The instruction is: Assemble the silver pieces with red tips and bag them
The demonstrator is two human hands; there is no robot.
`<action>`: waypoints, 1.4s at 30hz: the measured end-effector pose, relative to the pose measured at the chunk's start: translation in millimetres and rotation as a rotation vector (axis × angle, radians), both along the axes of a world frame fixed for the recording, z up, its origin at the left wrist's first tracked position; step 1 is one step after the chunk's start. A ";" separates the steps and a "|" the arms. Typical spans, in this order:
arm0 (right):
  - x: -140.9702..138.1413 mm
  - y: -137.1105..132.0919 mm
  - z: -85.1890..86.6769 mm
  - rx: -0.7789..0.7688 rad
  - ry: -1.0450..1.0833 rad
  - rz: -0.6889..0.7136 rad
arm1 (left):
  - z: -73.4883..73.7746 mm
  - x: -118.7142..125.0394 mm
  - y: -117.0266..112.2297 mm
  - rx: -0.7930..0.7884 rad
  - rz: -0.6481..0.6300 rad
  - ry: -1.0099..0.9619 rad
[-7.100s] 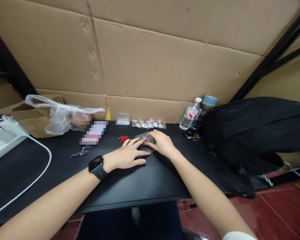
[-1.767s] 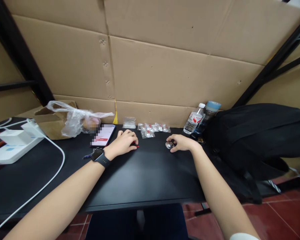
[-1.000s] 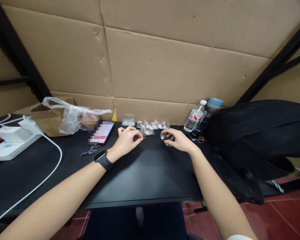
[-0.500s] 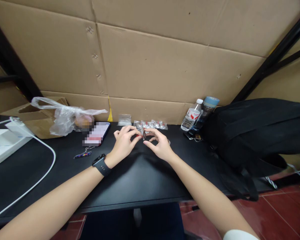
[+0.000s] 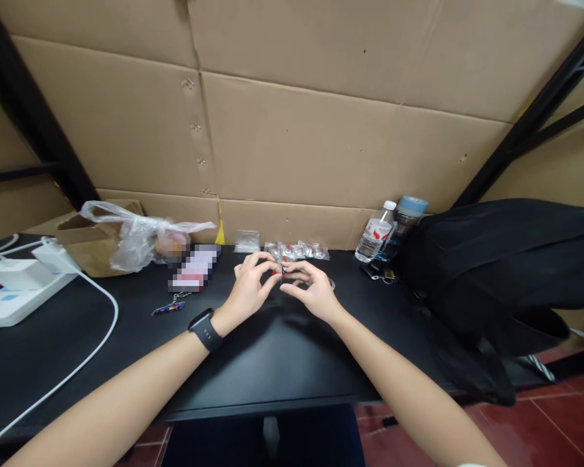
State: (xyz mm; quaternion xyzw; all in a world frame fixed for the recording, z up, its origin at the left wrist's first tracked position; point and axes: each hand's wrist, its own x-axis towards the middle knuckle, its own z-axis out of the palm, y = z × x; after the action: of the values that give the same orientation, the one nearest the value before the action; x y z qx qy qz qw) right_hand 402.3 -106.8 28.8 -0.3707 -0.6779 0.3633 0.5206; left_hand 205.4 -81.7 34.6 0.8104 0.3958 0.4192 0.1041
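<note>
My left hand (image 5: 250, 292) and my right hand (image 5: 310, 290) meet just above the black desk (image 5: 272, 357), fingertips touching. The left thumb and forefinger pinch a small red piece (image 5: 274, 274). The right fingers pinch a small dark and shiny part (image 5: 283, 275) right against it. A black watch (image 5: 204, 329) sits on my left wrist. Behind the hands lies a row of small clear bags (image 5: 296, 250) with red and silver parts inside. A flat clear bag (image 5: 246, 240) lies to their left.
A phone (image 5: 194, 268) and a keychain (image 5: 167, 308) lie left of my hands. Further left are a cardboard box with a plastic bag (image 5: 136, 237), a white power strip (image 5: 14, 285) and its cable (image 5: 85, 353). Two bottles (image 5: 384, 230) and a black backpack (image 5: 496, 272) stand right. Cardboard walls the back.
One second ago my hands were apart, the left with the red piece, the right on a small shiny part. They have come together and now hold both pieces against each other.
</note>
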 end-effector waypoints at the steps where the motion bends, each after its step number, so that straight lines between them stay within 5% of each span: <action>1: -0.1 0.6 -0.6 -0.009 -0.001 -0.001 | -0.3 0.2 -0.2 -0.003 0.001 -0.001; 7: 3.2 3.8 -1.5 -0.040 -0.023 0.004 | 0.4 -0.1 -1.0 -0.024 -0.004 0.021; 15: 5.4 -0.4 6.7 0.111 -0.223 -0.084 | 4.6 -4.0 -1.0 -0.004 -0.002 0.067; 23: 6.4 1.4 8.3 0.138 -0.364 -0.133 | 3.3 -6.5 8.8 -0.037 -0.146 -0.085; 33: 13.4 4.1 8.0 0.190 -0.520 -0.169 | -6.1 -8.5 10.1 -0.047 -0.220 0.351; 42: 26.4 5.9 7.4 0.171 -0.738 -0.007 | 5.4 -61.7 55.4 -0.018 -0.078 0.433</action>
State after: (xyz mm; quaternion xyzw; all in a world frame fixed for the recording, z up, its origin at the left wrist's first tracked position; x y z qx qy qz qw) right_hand 428.7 -100.9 36.2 -0.4344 -0.8463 0.1458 0.2718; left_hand 143.7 -26.3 40.1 0.8953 0.3810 0.2274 0.0401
